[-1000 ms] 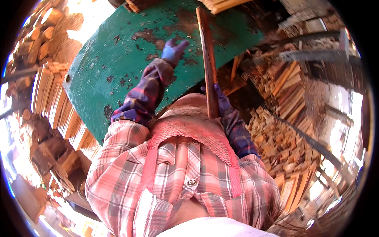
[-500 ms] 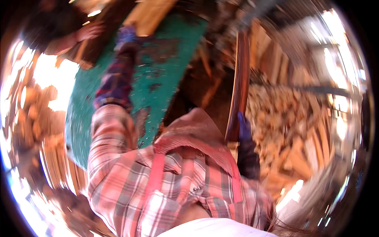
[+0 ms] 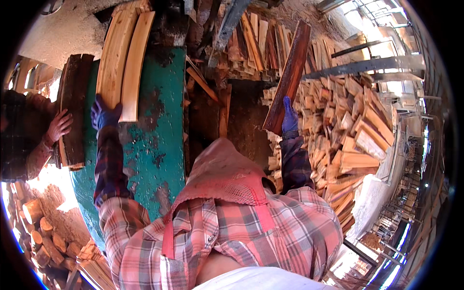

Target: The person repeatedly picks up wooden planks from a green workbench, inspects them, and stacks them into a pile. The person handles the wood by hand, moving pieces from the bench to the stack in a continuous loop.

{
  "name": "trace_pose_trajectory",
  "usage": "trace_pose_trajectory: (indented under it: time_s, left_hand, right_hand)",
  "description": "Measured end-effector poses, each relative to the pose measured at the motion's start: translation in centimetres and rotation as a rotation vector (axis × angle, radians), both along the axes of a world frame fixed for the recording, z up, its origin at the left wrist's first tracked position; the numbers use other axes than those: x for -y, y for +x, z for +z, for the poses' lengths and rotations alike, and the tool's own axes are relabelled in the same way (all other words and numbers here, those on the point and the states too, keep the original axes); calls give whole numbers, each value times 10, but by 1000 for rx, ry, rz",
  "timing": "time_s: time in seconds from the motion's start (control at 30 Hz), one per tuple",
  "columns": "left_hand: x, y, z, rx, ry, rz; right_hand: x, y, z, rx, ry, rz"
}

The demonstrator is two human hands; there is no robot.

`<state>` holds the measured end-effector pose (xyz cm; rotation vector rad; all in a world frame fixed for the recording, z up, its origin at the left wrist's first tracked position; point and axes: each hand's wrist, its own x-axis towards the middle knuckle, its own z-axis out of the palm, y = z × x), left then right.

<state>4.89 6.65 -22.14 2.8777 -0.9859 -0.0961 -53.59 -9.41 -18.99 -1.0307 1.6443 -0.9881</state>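
Observation:
In a blue-purple glove, my left hand (image 3: pixel 105 113) grips the near end of a pale wooden board (image 3: pixel 115 60). A second, narrower pale board (image 3: pixel 137 67) lies along its right side. Both rest on a green metal table (image 3: pixel 162 111) with worn paint. On my right side, my gloved right hand (image 3: pixel 290 116) holds a dark reddish-brown wood slab (image 3: pixel 291 72) by its near end, tilted outward over the wood pile. Part of the fingers is hidden behind the slab.
At the table's left edge, a co-worker's bare hand (image 3: pixel 59 126) is beside a dark bark-covered slab (image 3: pixel 76 106). A large heap of split wood (image 3: pixel 333 116) fills the right. Grey metal bars (image 3: pixel 367 66) cross above it. Cut logs (image 3: pixel 43 237) lie at lower left.
The view has turned and steadied. The dark slab in my right hand now leans outward, farther from my body. My left hand stays at the pale board's end; the co-worker's hand sits lower in view.

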Motion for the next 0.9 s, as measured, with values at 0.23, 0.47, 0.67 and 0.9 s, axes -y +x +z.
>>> trace_pose_trajectory:
  time_s: [0.23,0.47,0.67,0.9]
  left_hand:
    - [-23,18,-15,108,-78,-83]
    - [-61,3,-32,223,-193,-182]
    - [-63,-22,-18,178,-131,-95]
    - [-111,-57,30,48,-52,21]
  right_hand:
    - [92,33,-12,243,-166,-30]
    - [129,-84,51,-200,-423,-608]
    - [164,-184,187,-490,-856,-728]
    - [243,-112,88,666,-293,-71]
